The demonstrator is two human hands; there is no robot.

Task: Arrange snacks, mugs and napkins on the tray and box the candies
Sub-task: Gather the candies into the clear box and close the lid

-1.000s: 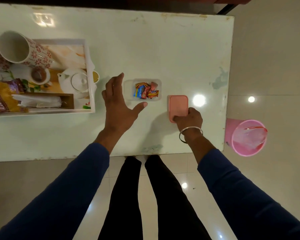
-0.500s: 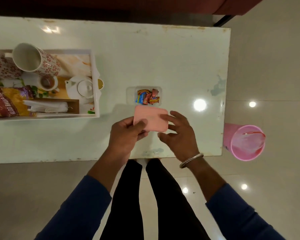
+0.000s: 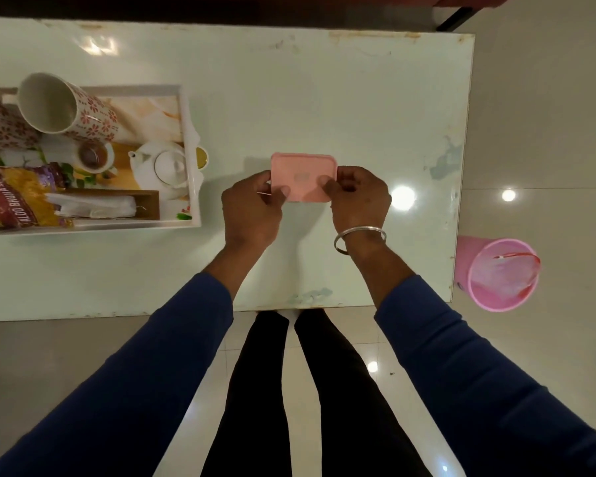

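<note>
A pink lid (image 3: 301, 175) lies flat over the candy box in the middle of the table; the box and its candies are hidden beneath it. My left hand (image 3: 252, 208) grips the lid's left edge and my right hand (image 3: 358, 197) its right edge, thumbs on top. At the left stands the white tray (image 3: 191, 187). It carries two floral mugs (image 3: 66, 110), a white teapot (image 3: 162, 168), a small cup of tea (image 3: 92, 156), a snack packet (image 3: 18, 197) and napkins (image 3: 93, 206) in a wooden holder.
The pale green table (image 3: 307, 91) ends close to my legs at the front and at the right beyond my right hand. A pink bin (image 3: 501, 273) with a clear liner stands on the floor off the table's right front corner.
My right hand lifted the pink lid from the table, my left hand joined it, and together they moved it forward onto the candy box, covering the candies.
</note>
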